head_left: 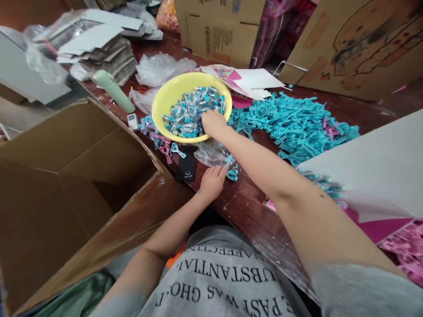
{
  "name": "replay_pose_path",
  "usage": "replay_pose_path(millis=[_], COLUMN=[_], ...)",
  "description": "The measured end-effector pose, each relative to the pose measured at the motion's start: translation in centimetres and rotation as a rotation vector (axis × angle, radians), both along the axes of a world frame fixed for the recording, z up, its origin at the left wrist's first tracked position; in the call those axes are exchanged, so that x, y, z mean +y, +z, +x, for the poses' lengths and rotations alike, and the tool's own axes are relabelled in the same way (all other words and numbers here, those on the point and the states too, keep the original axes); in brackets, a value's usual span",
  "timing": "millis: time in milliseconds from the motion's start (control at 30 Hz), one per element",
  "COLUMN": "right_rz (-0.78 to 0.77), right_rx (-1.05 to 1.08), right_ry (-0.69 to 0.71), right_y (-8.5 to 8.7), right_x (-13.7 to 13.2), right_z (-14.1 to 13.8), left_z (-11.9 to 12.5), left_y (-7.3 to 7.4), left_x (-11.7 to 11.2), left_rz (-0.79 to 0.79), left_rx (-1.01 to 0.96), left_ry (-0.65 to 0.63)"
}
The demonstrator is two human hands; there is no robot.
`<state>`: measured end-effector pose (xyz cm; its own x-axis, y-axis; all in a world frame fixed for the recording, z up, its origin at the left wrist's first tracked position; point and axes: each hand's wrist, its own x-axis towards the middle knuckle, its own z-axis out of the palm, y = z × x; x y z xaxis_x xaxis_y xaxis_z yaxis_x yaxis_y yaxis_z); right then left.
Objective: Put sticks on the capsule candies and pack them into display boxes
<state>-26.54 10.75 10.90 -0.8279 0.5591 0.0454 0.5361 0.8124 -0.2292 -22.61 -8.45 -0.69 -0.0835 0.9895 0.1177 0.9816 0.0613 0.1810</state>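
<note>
My right hand (214, 123) reaches into a yellow basin (159, 99) at its near right side. Small clear tubes with blue caps (190, 110) fill the basin's middle. The fingers of that hand are curled down among the tubes, and their tips are hidden. Lower down, by the table edge, my left hand (212, 182) has its fingers closed together, with a small turquoise plastic piece (232, 173) at the fingertips. A clear plastic bag (211, 154) lies just beyond this hand. To its left is a black phone-like slab (186, 167) with a smiley face.
A heap of turquoise plastic pieces (297, 123) spreads to the right, beside a white box (370, 154). An open cardboard box (66, 171) stands at the left. A green bottle (114, 91), a small white device (132, 122) and large cartons (218, 35) are farther back.
</note>
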Motion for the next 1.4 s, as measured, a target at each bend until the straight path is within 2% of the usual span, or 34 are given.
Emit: replay_pose_path(millis=[67, 133, 200, 267, 367, 467, 567, 667, 800, 900, 1000, 1133, 1200, 1233, 1333, 1367, 1400], right_rz=[0.001, 0.002, 0.014, 0.042, 0.040, -0.099, -0.286, -0.369, -0.342, -0.268, -0.165, -0.133, -0.241, -0.345, -0.775, -0.884, -0.928], right_rx=[0.000, 0.017, 0.052, 0.088, 0.114, 0.110, 0.076, 0.102, 0.161, 0.185, 0.174, 0.101, 0.066, 0.040, -0.127, -0.202, -0.264], right_ry=[0.027, 0.062, 0.089, 0.112, 0.182, 0.279, 0.332, 0.357, 0.389, 0.442, 0.514, 0.572, 0.462, 0.364, 0.050, 0.002, -0.001], right_y=[-0.6, -0.9, -0.7, 0.1, 1.8, 2.8, 2.3, 1.3, 0.7, 0.8, 0.8, 0.6, 0.4, 0.4, 1.0, 1.6, 2.3], right_x=[0.9, 1.9, 2.5, 2.4, 0.8, -1.4, -3.0, -4.2, -5.3, -5.9, -6.3, -6.9, -7.2, -7.3, -7.1, -6.9, -6.5], right_z=[0.2, 0.7, 1.4, 2.7, 6.8, 12.7, 17.6, 19.8, 19.8, 19.4, 19.3, 18.8, 18.2, 17.8, 16.2, 15.6, 14.9], left_z=[-0.6, -0.9, -1.0, -1.3, -2.3, -3.5, -4.1, -3.8, -3.7, -4.4, -5.2, -5.6, -5.5, -5.4, -5.3, -5.3, -5.4], left_y=[0.0, -0.2, -0.4, -0.6, -0.7, -0.3, 0.9, 2.4, 3.7, 4.1, 4.2, 3.9, 3.6, 3.4, 2.8, 2.6, 2.4], left_x=[-0.3, -0.5, -0.4, -0.3, -0.5, -1.2, -1.9, -2.1, -1.9, -2.0, -2.3, -2.9, -3.0, -3.1, -3.4, -3.5, -3.6], left_rz=[-0.001, 0.009, 0.013, 0.008, 0.032, 0.098, 0.228, 0.281, 0.238, 0.223, 0.247, 0.386, 0.449, 0.470, 0.518, 0.525, 0.528], left_rx=[-0.023, -0.063, -0.100, -0.119, -0.174, -0.311, -0.595, -0.842, -1.017, -0.998, -0.876, -0.549, -0.409, -0.353, -0.227, -0.226, -0.259], left_ry=[-0.059, -0.190, -0.322, -0.378, -0.327, -0.187, -0.134, -0.184, -0.239, -0.240, -0.273, -0.299, -0.264, -0.243, -0.197, -0.186, -0.171])
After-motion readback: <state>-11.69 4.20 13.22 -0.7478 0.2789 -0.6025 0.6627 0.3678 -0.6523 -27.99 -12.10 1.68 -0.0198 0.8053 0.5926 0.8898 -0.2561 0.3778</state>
